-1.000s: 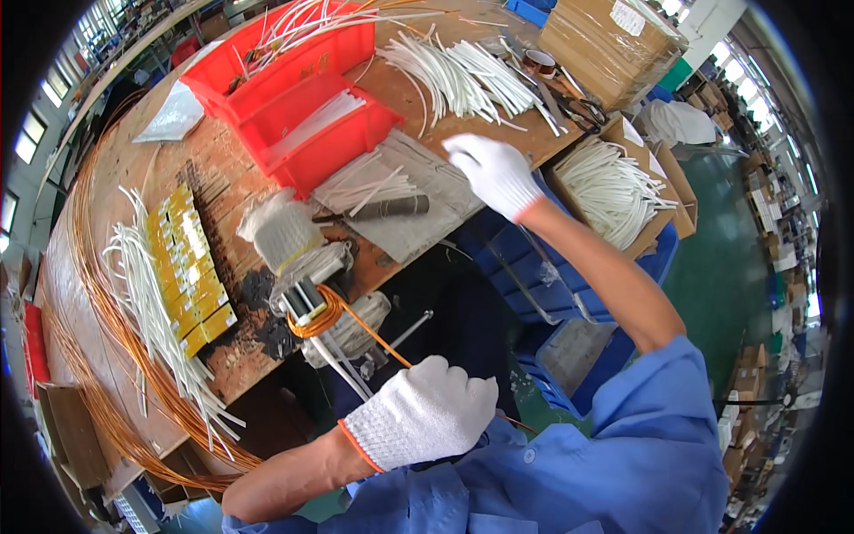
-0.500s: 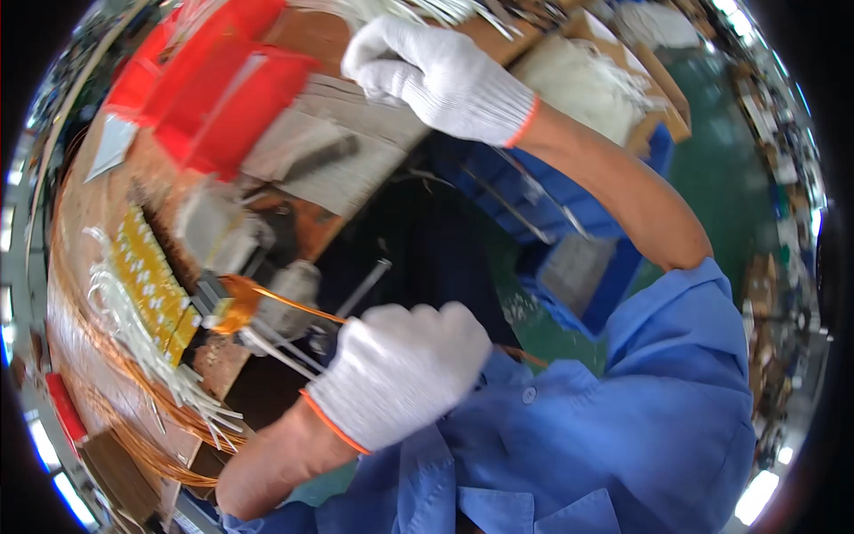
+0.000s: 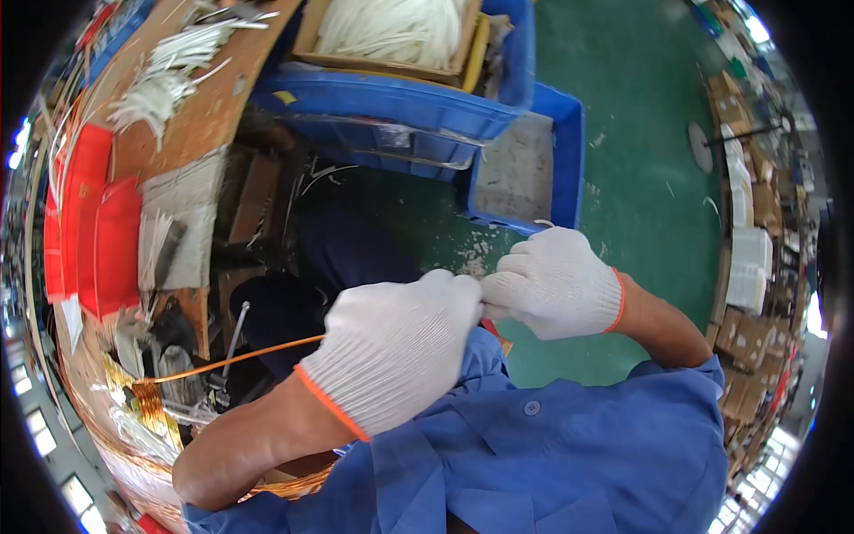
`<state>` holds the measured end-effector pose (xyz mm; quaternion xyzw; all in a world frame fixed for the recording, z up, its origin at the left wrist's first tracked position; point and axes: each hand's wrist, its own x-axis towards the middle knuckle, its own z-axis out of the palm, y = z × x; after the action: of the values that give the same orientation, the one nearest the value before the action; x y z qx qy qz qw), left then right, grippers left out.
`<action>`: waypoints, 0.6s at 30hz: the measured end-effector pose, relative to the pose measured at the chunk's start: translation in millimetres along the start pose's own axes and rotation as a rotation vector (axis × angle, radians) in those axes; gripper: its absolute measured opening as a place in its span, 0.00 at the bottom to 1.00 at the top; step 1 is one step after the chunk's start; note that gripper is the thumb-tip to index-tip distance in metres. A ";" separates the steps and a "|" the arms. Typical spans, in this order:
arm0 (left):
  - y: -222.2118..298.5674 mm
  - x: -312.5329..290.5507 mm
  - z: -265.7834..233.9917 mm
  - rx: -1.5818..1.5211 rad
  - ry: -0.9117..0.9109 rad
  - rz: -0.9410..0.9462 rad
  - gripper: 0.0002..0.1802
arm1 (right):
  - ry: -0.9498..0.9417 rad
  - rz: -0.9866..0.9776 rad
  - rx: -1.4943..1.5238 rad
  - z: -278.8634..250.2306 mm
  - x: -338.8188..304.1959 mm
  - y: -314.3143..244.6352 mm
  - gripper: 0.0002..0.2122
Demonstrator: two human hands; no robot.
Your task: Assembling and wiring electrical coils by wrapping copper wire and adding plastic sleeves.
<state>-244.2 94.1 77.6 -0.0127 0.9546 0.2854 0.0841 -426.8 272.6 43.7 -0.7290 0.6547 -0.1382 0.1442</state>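
My left hand (image 3: pixel 396 343), in a white knit glove with an orange cuff, is closed around a copper wire (image 3: pixel 258 352). The wire runs taut to the left, to a copper coil (image 3: pixel 156 408) at the winding spot by the bench. My right hand (image 3: pixel 560 283), gloved the same way, meets the left in front of my body, fingertips against fingertips. Its fingers are pinched together, and whatever lies between them is hidden by the gloves. Beside the wire a thin metal rod (image 3: pixel 237 338) stands slanted near the bench edge.
Red bins (image 3: pixel 116 240) stand on the wooden bench at left, with white tubes (image 3: pixel 165 80) farther back. A carton of white tubes (image 3: pixel 391 31) sits on a blue crate (image 3: pixel 382 102). Beyond my hands, another blue crate (image 3: pixel 569 169) rests on the green floor (image 3: pixel 632 142).
My right hand has come down from over the bench to my left hand's fingertips. The view has swung right. My left hand still grips the wire, now with a longer stretch showing.
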 end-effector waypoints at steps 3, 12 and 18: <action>21.3 37.0 12.0 -0.267 -0.090 -0.018 0.08 | -0.035 0.074 0.036 -5.4 -37.4 9.3 0.05; 40.0 82.4 37.6 -0.307 -0.126 0.202 0.09 | 0.242 0.101 0.294 14.7 -109.4 35.6 0.08; 50.7 99.8 17.0 -0.471 -0.202 0.041 0.11 | 0.388 0.258 0.223 8.3 -138.1 39.1 0.10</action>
<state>-343.6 148.2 74.3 0.0161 0.8487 0.5014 0.1677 -473.8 406.2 18.9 -0.5788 0.7386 -0.3271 0.1118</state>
